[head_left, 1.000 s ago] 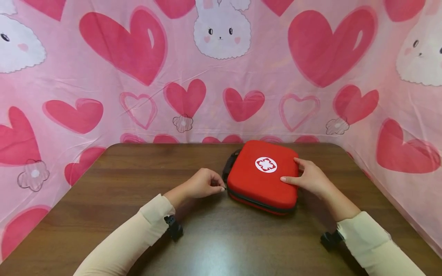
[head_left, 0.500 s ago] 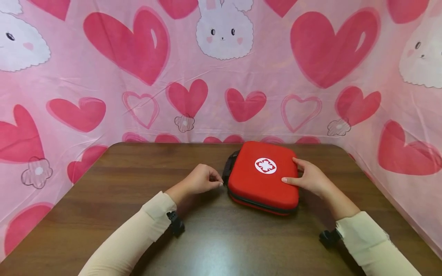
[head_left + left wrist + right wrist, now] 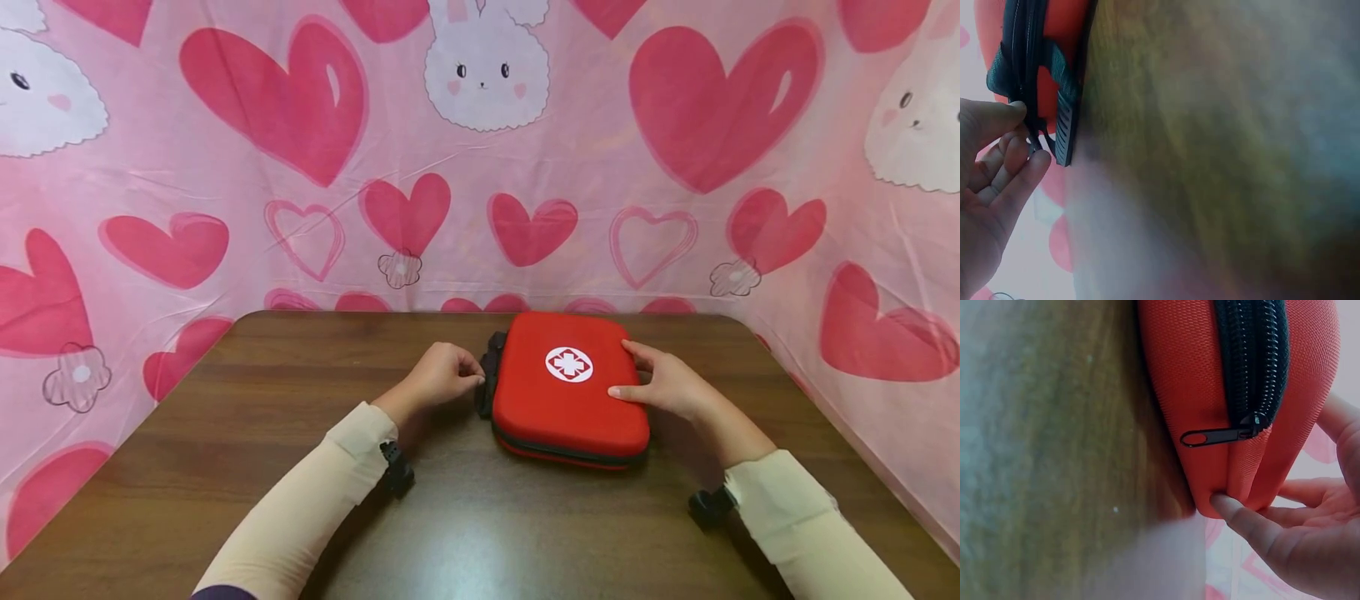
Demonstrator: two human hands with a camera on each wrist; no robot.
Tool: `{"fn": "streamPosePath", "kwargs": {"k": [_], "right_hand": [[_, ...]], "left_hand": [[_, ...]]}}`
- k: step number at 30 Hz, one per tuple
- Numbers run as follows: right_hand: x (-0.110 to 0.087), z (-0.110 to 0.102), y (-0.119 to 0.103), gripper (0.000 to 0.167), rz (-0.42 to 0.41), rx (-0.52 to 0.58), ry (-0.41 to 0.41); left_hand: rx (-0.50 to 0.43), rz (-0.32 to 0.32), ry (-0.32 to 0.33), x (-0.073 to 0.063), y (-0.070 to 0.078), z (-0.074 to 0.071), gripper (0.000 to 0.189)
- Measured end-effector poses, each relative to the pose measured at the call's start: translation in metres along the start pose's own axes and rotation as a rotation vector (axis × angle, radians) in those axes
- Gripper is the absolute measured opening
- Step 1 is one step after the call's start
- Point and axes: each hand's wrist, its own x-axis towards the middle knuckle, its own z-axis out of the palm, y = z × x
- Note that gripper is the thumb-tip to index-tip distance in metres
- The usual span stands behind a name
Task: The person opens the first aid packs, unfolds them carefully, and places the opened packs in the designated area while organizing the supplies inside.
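On the table [image 3: 465, 533], my left hand [image 3: 438, 373] pinches the zipper pull [image 3: 1033, 133], now farther back — progress, I judge — while my right hand [image 3: 675, 387] grips the first-aid case [image 3: 566, 408].

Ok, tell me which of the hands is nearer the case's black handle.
The left hand, close beside the black handle; the right hand grips the opposite side of the red first-aid case.

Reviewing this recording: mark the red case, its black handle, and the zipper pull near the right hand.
Red case [image 3: 567, 395]: head view, middle of its lid.
Black handle [image 3: 1065, 128]: left wrist view, its ridged section.
Zipper pull [image 3: 1222, 435]: right wrist view, its flat tab.
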Motion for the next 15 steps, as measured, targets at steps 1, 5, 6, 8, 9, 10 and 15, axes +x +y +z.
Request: {"fn": "streamPosePath", "kwargs": {"k": [1,5,6,8,9,10,15], "right_hand": [[0.0008,-0.0005,-0.0003,0.095,0.000,-0.003,-0.008],[0.0043,-0.0024,0.0004,0.096,0.004,0.010,-0.032],[0.0051,-0.0028,0.0008,0.096,0.005,0.013,-0.036],[0.0063,-0.0033,0.0018,0.096,0.010,0.012,-0.037],[0.0068,-0.0035,0.0022,0.095,0.016,0.002,-0.028],[0.0071,-0.0035,0.0024,0.095,0.024,-0.013,-0.015],[0.0070,-0.0020,0.0003,0.081,0.072,-0.091,0.112]], "left_hand": [[0.002,-0.005,0.002,0.0010,-0.0005,0.0001,0.005],[0.007,-0.012,0.008,0.0038,-0.0018,0.0004,0.006],[0.008,-0.011,0.010,0.0043,-0.0020,0.0005,0.005],[0.010,-0.009,0.008,0.0046,-0.0022,0.0008,0.006],[0.010,-0.011,0.008,0.0046,-0.0025,0.0013,0.005],[0.009,-0.012,0.007,0.0045,-0.0027,0.0016,0.005],[-0.007,-0.021,0.004,0.0022,-0.0015,0.0016,0.004]]}}
